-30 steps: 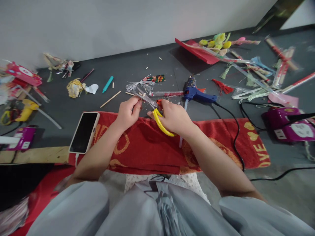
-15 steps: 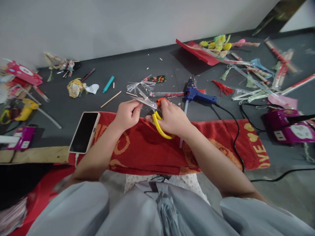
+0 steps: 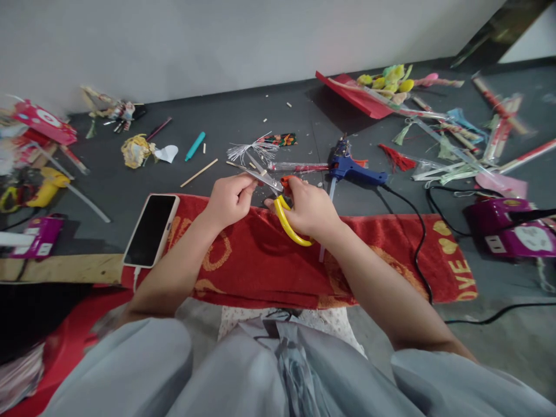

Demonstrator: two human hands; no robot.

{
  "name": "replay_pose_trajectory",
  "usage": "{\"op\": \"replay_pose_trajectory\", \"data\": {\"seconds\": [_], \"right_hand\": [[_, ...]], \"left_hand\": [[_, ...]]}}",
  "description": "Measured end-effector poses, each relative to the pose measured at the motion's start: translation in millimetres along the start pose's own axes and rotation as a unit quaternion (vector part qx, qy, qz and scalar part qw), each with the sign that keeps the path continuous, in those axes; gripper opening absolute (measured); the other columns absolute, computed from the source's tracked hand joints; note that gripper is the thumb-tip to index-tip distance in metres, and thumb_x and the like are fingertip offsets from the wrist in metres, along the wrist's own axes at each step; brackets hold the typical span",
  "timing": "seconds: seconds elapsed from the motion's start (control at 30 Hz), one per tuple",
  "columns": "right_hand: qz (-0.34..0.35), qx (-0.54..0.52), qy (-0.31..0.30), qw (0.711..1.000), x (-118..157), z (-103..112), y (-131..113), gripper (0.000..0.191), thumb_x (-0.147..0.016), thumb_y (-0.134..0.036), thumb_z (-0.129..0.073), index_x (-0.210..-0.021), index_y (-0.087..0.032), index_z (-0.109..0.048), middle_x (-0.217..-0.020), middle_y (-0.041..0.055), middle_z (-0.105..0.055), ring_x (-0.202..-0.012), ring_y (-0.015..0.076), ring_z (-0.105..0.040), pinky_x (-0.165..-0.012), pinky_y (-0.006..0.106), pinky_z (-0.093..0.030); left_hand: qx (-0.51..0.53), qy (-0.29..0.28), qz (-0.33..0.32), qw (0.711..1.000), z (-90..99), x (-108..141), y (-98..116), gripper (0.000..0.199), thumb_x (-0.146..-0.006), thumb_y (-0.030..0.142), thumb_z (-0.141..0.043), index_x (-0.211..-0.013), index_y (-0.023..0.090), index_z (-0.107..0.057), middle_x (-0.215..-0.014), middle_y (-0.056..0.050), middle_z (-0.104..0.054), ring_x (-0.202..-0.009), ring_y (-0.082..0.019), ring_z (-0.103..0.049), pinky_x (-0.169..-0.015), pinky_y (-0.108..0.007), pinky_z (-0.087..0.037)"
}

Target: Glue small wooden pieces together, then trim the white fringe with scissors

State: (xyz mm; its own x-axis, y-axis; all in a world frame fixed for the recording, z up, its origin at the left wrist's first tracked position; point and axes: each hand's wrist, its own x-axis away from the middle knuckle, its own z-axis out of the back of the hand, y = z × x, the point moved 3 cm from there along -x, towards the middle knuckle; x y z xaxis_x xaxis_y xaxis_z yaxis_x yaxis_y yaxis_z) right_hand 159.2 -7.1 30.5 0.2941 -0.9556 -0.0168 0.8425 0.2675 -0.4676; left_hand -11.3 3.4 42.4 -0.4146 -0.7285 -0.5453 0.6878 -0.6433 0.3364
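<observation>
Yellow-handled scissors (image 3: 289, 226) are gripped in my right hand (image 3: 315, 209), their metal blades parted and pointing up and left. An orange-red piece (image 3: 286, 183) shows at my right fingers; whether it belongs to the scissors I cannot tell. My left hand (image 3: 230, 200) is closed in a pinch beside the blades, and what lies between its fingertips is hidden. Both hands are over the near table edge, above a folded red towel (image 3: 260, 272). Just beyond the blades lies a bunch of thin white strands (image 3: 249, 152) by a dark floral strip (image 3: 282, 139).
A blue glue gun (image 3: 356, 171) with a black cord lies right of my hands. A phone (image 3: 150, 230) rests at the left, near a thin wooden stick (image 3: 198, 173) and a teal tube (image 3: 195, 146). Purple boxes (image 3: 499, 229) and craft pieces stand far right.
The whole view has shifted slightly. My hands and the scissors keep nearly the same pose, with the blades still parted beside my left fingers.
</observation>
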Motion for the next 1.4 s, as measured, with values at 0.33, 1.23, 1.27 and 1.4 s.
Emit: {"op": "replay_pose_trajectory", "data": {"seconds": [0.33,1.23,1.27,1.4], "right_hand": [[-0.026,0.029,-0.038,0.999,1,4,-3,0.068,-0.084,-0.076,-0.036,-0.099,-0.014,-0.059,-0.091,0.0151,-0.071,-0.083,0.0312,-0.067,-0.062,0.034,-0.038],[-0.042,-0.148,-0.041,0.987,-5,17,7,0.055,-0.088,-0.072,-0.037,-0.065,-0.022,-0.042,-0.063,0.0002,-0.049,-0.058,0.0122,-0.041,-0.057,0.028,-0.029],[-0.049,-0.166,-0.039,0.984,-5,17,8,0.055,-0.088,-0.072,-0.036,-0.064,-0.022,-0.041,-0.062,-0.0001,-0.048,-0.057,0.0121,-0.04,-0.057,0.028,-0.029],[-0.064,-0.253,-0.03,0.965,-8,8,15,0.057,-0.089,-0.073,-0.029,-0.072,-0.022,-0.048,-0.061,-0.0005,-0.051,-0.056,0.012,-0.044,-0.056,0.029,-0.032]], "left_hand": [[0.009,-0.021,0.038,0.999,-3.7,1,-3,0.03,-0.094,0.032,-0.039,-0.069,0.02,-0.051,-0.052,0.001,-0.049,-0.046,-0.011,-0.043,-0.048,-0.026,-0.03],[0.049,-0.043,0.071,0.995,-16.2,3,-4,0.047,-0.1,0.047,-0.026,-0.077,0.019,-0.056,-0.064,-0.001,-0.06,-0.056,-0.011,-0.052,-0.057,-0.024,-0.039],[0.032,-0.039,0.079,0.996,-16.6,3,-7,0.045,-0.1,0.045,-0.028,-0.077,0.019,-0.057,-0.064,0.0,-0.06,-0.055,-0.011,-0.051,-0.056,-0.024,-0.038],[-0.054,-0.033,0.101,0.993,-18.6,3,-13,0.033,-0.096,0.035,-0.038,-0.081,0.019,-0.062,-0.065,-0.001,-0.063,-0.056,-0.013,-0.052,-0.055,-0.026,-0.033]]}}
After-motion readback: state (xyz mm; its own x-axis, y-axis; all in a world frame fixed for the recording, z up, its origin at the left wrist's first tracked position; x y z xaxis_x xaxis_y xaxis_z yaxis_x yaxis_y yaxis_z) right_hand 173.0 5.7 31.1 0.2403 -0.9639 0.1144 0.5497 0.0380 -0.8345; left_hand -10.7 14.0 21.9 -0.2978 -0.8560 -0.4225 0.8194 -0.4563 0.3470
